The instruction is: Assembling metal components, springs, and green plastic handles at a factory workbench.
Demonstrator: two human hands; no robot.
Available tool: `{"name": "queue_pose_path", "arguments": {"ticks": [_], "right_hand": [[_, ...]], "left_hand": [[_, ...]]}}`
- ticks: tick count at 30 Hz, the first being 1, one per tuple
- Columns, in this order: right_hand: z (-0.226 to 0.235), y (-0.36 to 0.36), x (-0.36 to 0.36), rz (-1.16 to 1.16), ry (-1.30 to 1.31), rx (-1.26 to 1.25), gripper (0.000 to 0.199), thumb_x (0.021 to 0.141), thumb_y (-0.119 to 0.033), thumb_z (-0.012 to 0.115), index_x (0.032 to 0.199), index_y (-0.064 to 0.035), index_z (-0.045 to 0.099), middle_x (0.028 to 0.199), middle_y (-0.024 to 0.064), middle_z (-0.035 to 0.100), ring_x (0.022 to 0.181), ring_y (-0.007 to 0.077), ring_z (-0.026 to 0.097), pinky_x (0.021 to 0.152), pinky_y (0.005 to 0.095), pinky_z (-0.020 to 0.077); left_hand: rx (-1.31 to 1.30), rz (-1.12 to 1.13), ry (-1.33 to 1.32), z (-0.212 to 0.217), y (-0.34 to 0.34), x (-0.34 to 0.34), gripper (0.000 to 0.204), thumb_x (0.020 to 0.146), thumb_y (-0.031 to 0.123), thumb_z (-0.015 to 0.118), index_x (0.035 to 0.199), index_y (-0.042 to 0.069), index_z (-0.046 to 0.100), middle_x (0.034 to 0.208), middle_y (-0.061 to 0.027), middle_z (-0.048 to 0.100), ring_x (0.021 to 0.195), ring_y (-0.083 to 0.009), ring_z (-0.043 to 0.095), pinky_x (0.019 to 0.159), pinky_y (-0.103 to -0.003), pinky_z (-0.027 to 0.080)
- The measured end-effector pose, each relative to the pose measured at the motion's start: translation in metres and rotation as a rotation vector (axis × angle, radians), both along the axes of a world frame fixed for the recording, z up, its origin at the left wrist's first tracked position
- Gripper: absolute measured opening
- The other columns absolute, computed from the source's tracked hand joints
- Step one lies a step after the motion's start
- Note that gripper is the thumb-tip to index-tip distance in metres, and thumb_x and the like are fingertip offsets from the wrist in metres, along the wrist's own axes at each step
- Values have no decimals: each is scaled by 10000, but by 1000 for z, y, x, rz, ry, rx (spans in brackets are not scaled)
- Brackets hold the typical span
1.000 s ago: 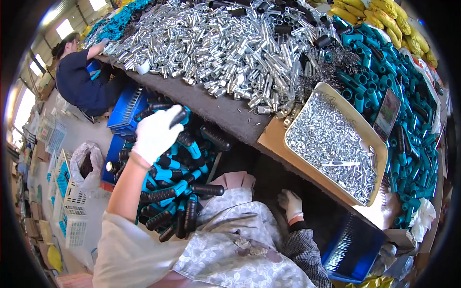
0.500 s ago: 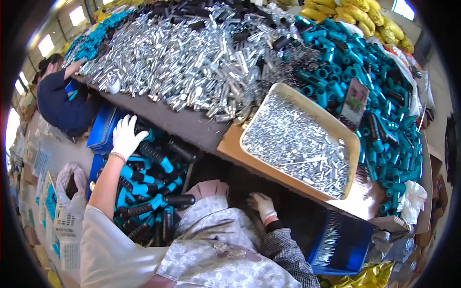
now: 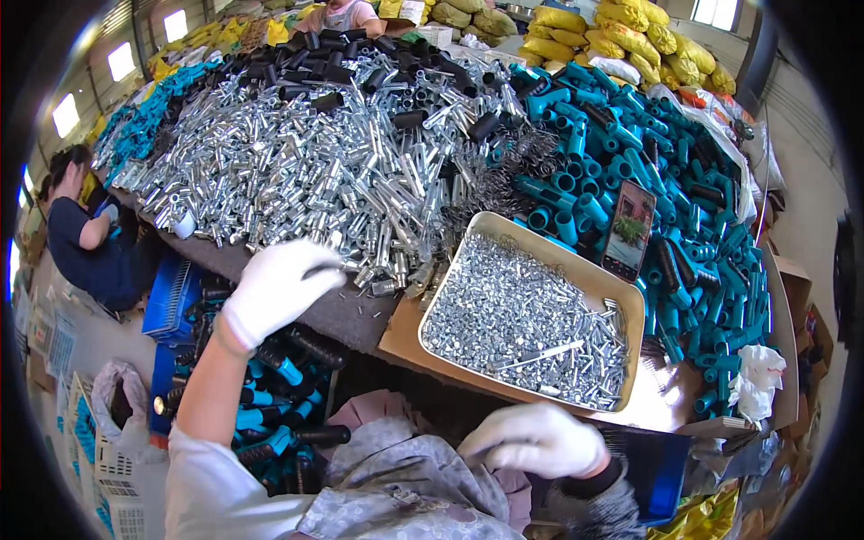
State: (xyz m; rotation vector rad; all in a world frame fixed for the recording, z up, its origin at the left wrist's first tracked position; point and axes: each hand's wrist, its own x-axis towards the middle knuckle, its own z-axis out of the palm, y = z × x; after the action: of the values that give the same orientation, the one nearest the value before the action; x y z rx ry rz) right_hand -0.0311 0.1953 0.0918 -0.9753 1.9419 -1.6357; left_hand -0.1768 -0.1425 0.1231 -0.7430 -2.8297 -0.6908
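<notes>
My left hand, in a white glove, hovers over the table's near edge, its thumb apart from the fingers and nothing visible in it. Just beyond it lies a wide heap of shiny metal tubular parts. Below that hand, a bin holds black-and-teal handles. Over my lap, near the table edge, is my gloved right hand, fingers stretched leftward and slightly bent, with no object showing. Between the hands and farther off sits a cream tray of small metal pins.
A phone leans beside the tray against teal tubular handles. Blue crates stand left, another blue bin lower right. One person works at the left, another across the table. Yellow sacks are stacked behind.
My left hand has moved right from above the handle bin to the table edge. My right hand has risen from beneath the table toward the right. The view has shifted, showing more background.
</notes>
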Motion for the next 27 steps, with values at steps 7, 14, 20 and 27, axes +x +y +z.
{"name": "queue_pose_path", "arguments": {"ticks": [7,14,20,27], "right_hand": [[71,-25,-137,-407,596,394,172,861,-30,639,1009,8,718,875,144,717,811,230,707,761,334,553],[58,-57,-295,-526,939,738,241,848,-214,578,967,-89,745,933,143,718,884,342,681,811,419,539],[39,-112,-363,-621,958,876,252,858,-248,558,936,-106,752,925,173,710,878,369,676,806,461,531],[34,-150,-417,-661,956,942,280,878,-282,547,974,-108,743,986,185,706,913,388,669,839,477,527]], "left_hand": [[-146,-78,153,-14,19,-126,285,898,188,551,1131,105,691,1137,-93,649,1086,-294,609,982,-418,480],[-297,-191,339,-25,44,-144,331,800,160,711,1124,114,664,1084,-72,613,1056,-292,569,930,-411,493],[-455,-181,463,-28,39,-147,296,774,247,716,1027,96,680,989,-75,638,1026,-281,585,847,-415,528],[-240,97,260,6,3,-105,185,909,257,621,931,73,625,913,-107,674,892,-280,677,788,-413,542]]}}
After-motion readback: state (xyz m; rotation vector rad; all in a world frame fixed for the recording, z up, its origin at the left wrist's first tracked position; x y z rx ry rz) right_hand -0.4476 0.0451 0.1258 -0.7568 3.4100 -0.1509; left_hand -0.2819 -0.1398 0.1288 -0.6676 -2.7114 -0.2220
